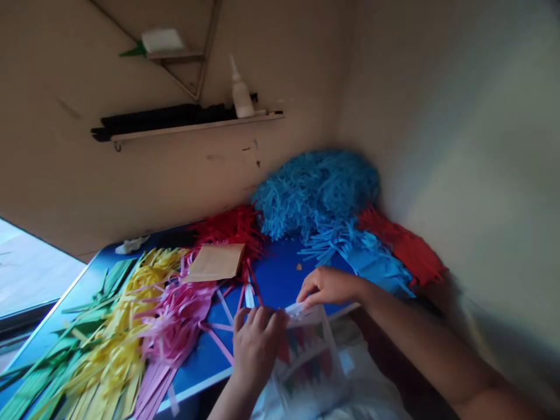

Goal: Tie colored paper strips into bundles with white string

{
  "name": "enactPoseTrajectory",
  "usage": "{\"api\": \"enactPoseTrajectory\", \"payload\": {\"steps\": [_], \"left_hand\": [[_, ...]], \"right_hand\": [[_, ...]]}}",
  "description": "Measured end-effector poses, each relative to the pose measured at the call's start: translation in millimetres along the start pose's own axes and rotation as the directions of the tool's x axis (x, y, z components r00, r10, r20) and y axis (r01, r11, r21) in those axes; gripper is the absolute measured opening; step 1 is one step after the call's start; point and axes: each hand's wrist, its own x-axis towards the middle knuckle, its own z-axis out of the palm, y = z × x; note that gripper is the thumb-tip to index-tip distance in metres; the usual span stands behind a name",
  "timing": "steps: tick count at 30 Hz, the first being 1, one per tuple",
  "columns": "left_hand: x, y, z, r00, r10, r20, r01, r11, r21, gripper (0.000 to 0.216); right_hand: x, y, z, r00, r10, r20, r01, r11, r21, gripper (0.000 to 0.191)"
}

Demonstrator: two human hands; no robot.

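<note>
We record the left hand (256, 344) curled shut on the top edge of a clear plastic bag (308, 356), and the right hand (327, 286) pinching the same edge just to the right of it. The bag hangs just below both hands, with coloured paper pieces showing through. Pink paper strips (175, 326) lie left of the left hand on the blue table (280, 277); a blue paper heap (315, 192) sits beyond the right hand.
</note>
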Motion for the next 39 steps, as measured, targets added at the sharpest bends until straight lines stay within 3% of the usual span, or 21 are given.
{"api": "enactPoseTrajectory", "payload": {"steps": [4, 7, 9, 11, 17, 23, 27, 33, 39], "left_hand": [[22, 10, -6, 0.945, 0.115, 0.308, -0.129, 0.991, 0.026, 0.015], [29, 14, -4, 0.909, 0.135, 0.394, -0.144, 0.99, -0.008, 0.017], [28, 14, -4, 0.911, 0.093, 0.401, -0.103, 0.995, 0.003, 0.019], [27, 13, -4, 0.917, 0.075, 0.391, -0.089, 0.996, 0.019, 0.021], [34, 17, 0, 0.914, 0.159, 0.374, -0.185, 0.982, 0.036, 0.023], [27, 16, 1, 0.918, 0.129, 0.375, -0.159, 0.986, 0.048, 0.024], [26, 18, 0, 0.92, 0.084, 0.382, -0.102, 0.994, 0.027, 0.032], [42, 18, -7, 0.84, 0.012, 0.542, 0.099, 0.98, -0.174, 0.034], [45, 12, -9, 0.81, 0.012, 0.587, 0.127, 0.972, -0.196, 0.034]], "right_hand": [[-4, 4, 4, 0.988, 0.009, -0.152, -0.007, 1.0, 0.017, 0.017], [-11, 9, 10, 0.98, 0.067, -0.187, -0.03, 0.981, 0.192, 0.021], [-18, 16, 13, 0.978, 0.106, -0.18, -0.04, 0.941, 0.337, 0.027], [-23, 22, 15, 0.971, 0.095, -0.218, -0.006, 0.926, 0.378, 0.03], [-26, 20, 21, 0.927, -0.003, -0.374, 0.083, 0.976, 0.199, 0.021], [-38, 27, 33, 0.906, -0.07, -0.417, 0.213, 0.927, 0.308, 0.033], [-45, 31, 46, 0.864, -0.084, -0.497, 0.252, 0.926, 0.282, 0.033], [-49, 29, 52, 0.87, -0.064, -0.49, 0.215, 0.941, 0.26, 0.04], [-53, 29, 53, 0.866, 0.024, -0.5, 0.152, 0.939, 0.309, 0.041]]}}
